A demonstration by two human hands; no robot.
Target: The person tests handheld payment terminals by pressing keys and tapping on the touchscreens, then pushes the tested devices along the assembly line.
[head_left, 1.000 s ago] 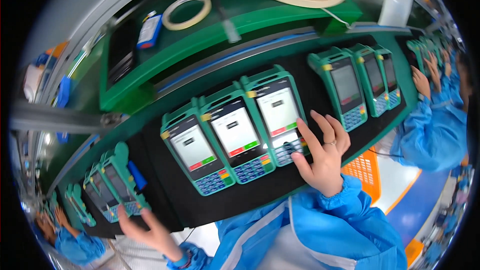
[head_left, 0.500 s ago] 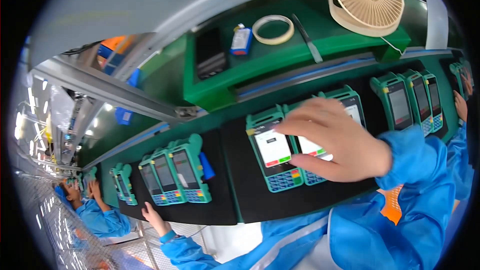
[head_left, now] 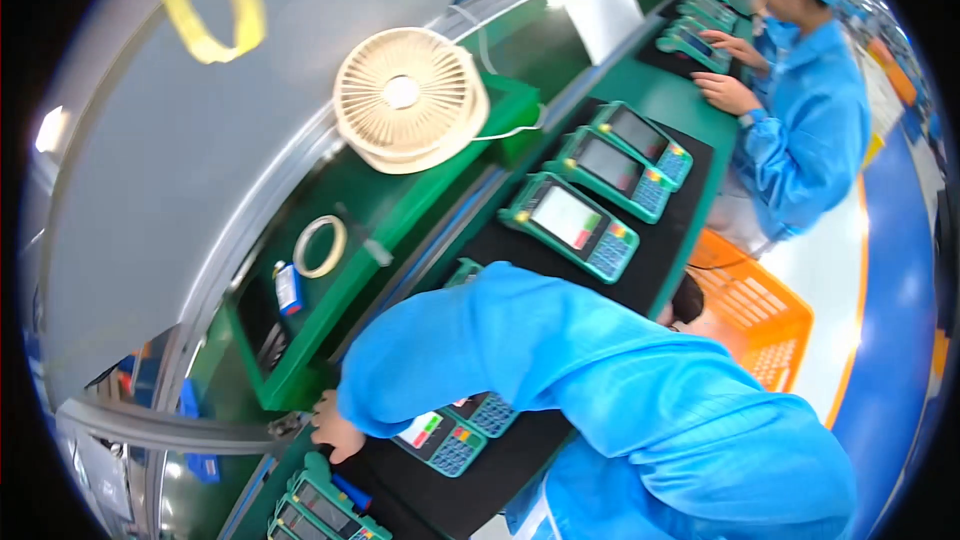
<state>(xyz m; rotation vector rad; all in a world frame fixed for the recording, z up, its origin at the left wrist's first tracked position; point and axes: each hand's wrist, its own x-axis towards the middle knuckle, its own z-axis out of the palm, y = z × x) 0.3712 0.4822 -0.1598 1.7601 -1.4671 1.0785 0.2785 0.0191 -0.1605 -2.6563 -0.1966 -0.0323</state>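
My right arm (head_left: 600, 360), in a blue sleeve, reaches across from the lower right. My right hand (head_left: 338, 427) is low over the bench, beside a handheld card terminal (head_left: 452, 450) with a lit screen. The hand's fingertips point down, but sleeve and blur hide their grip. A second terminal (head_left: 492, 415) lies partly under the sleeve. Beyond the arm, a green-cased terminal (head_left: 585, 228) shows a white screen, with a dark-screened terminal (head_left: 615, 175) next to it. More terminals (head_left: 318, 510) lie at the lower left, near a blue object (head_left: 350, 492). My left hand is not in view.
A cream fan (head_left: 402, 95) stands on a green shelf (head_left: 400, 230), which also holds a tape roll (head_left: 320, 247) and a small blue-and-white pack (head_left: 287, 288). An orange basket (head_left: 765, 300) sits right of the bench. A co-worker (head_left: 800, 110) handles terminals at the far right.
The view has swung right and tilted. My right hand has left the lit terminals it was over and now is at their left. My left hand has gone out of view.
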